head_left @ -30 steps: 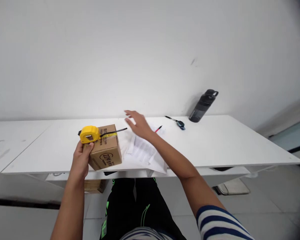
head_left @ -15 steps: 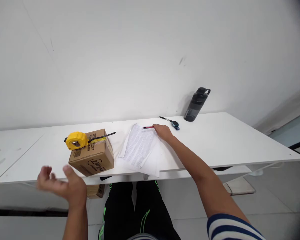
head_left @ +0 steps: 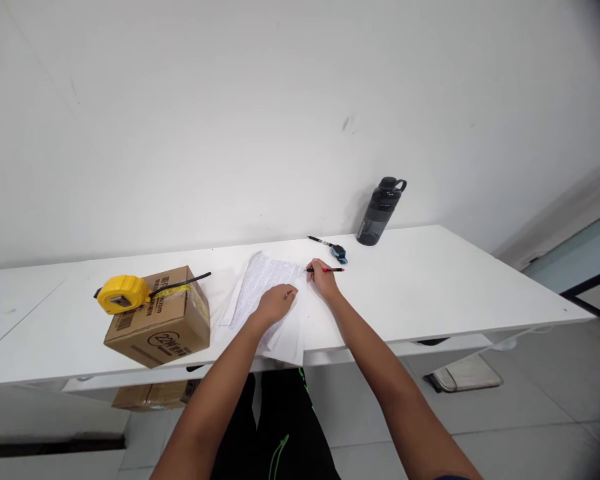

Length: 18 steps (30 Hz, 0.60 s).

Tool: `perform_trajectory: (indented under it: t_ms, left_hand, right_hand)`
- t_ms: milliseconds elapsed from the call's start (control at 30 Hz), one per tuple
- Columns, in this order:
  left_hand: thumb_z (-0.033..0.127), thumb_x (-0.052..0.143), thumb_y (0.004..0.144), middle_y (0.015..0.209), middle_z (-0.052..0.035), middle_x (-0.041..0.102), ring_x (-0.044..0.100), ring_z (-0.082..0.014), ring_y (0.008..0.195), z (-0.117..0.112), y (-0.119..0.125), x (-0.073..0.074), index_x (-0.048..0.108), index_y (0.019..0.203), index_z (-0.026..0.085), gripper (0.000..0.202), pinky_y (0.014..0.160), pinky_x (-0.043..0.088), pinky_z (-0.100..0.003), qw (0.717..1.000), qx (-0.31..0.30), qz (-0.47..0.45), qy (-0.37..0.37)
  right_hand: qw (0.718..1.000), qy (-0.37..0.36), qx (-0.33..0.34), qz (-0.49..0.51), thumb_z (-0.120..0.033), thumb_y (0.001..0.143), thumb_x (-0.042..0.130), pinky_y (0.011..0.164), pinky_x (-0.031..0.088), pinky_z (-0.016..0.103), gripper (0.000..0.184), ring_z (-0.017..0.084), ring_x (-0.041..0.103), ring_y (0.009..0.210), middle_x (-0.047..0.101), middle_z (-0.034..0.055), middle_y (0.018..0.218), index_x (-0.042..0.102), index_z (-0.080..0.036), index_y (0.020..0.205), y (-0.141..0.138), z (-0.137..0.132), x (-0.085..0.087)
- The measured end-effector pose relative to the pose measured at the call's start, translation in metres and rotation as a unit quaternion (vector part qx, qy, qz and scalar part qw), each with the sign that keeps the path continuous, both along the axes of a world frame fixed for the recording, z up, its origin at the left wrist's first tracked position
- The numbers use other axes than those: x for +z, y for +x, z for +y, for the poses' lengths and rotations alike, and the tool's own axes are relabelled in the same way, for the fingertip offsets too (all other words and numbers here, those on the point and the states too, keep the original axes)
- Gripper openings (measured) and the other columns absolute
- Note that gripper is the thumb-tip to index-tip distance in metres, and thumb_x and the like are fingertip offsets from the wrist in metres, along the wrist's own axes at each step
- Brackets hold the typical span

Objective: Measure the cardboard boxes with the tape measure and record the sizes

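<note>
A printed sheet of paper [head_left: 260, 287] lies on the white table [head_left: 430, 287], hanging over its front edge. My left hand [head_left: 275, 301] rests on the paper with its fingers curled down flat against it. My right hand [head_left: 321, 277] grips a red pen [head_left: 330, 269] at the paper's far right corner, with the pen's tip on or near the sheet. Left of the paper sits a cardboard box [head_left: 163, 323] with a yellow tape measure [head_left: 120, 295] on top, a short length of tape sticking out to the right.
A dark water bottle [head_left: 379, 211] stands by the wall at the back. A black pen [head_left: 319, 240] and a small blue object [head_left: 338, 252] lie just beyond my right hand. Another cardboard box [head_left: 150, 395] sits under the table.
My left hand let go of the tape measure, swung out low and came back onto the paper. My right hand reached the red pen, picked it up and brought it to the sheet.
</note>
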<state>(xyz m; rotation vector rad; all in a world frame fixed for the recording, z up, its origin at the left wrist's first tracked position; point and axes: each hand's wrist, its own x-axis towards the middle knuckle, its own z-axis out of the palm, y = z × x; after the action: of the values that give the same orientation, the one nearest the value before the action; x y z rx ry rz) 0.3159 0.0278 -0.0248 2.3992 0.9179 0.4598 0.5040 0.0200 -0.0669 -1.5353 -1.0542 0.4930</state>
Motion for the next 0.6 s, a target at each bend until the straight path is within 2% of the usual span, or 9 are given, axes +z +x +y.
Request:
perform_trajectory:
  t_ms: [67, 200, 333, 600]
  left_hand:
    - [0.028, 0.041, 0.093, 0.112, -0.0057, 0.069, 0.062, -0.023, 0.103, 0.009, 0.004, -0.012, 0.068, 0.109, 0.022, 0.032, 0.09, 0.046, -0.036, 1.0, 0.004, 0.0, 0.01]
    - [0.032, 0.047, 0.092, 0.108, -0.0061, 0.064, 0.06, -0.0227, 0.101, 0.008, 0.006, -0.026, 0.067, 0.112, 0.023, 0.03, 0.088, 0.045, -0.036, 0.997, -0.014, 0.03, 0.072]
    - [0.034, 0.046, 0.093, 0.109, -0.0058, 0.06, 0.059, -0.0213, 0.098, 0.006, 0.008, -0.03, 0.064, 0.116, 0.025, 0.03, 0.082, 0.045, -0.033, 0.987, -0.029, 0.074, 0.14]
    - [0.034, 0.043, 0.095, 0.109, -0.0072, 0.058, 0.058, -0.0217, 0.093, 0.008, 0.01, -0.032, 0.062, 0.116, 0.023, 0.03, 0.076, 0.042, -0.034, 0.98, -0.034, 0.094, 0.172]
  right_hand:
    - [1.0, -0.001, -0.01, 0.014, -0.057, 0.086, 0.036, 0.059, 0.042, 0.03, 0.041, 0.018, 0.05, 0.055, 0.048, -0.0021, 0.049, 0.048, -0.023, 0.066, 0.0, 0.002, 0.0]
    - [1.0, -0.003, -0.013, 0.019, -0.055, 0.082, 0.05, 0.061, 0.041, 0.03, 0.041, 0.016, 0.049, 0.057, 0.048, -0.0024, 0.051, 0.043, -0.023, 0.057, -0.001, 0.002, -0.002]
    - [1.0, -0.009, -0.003, 0.014, -0.049, 0.08, 0.054, 0.062, 0.038, 0.03, 0.039, 0.016, 0.047, 0.06, 0.05, -0.002, 0.055, 0.041, -0.023, 0.055, -0.002, 0.002, -0.005]
    - [1.0, -0.013, 0.007, 0.001, -0.049, 0.082, 0.052, 0.064, 0.038, 0.031, 0.038, 0.017, 0.048, 0.063, 0.052, -0.0011, 0.058, 0.042, -0.023, 0.056, -0.004, 0.003, -0.005]
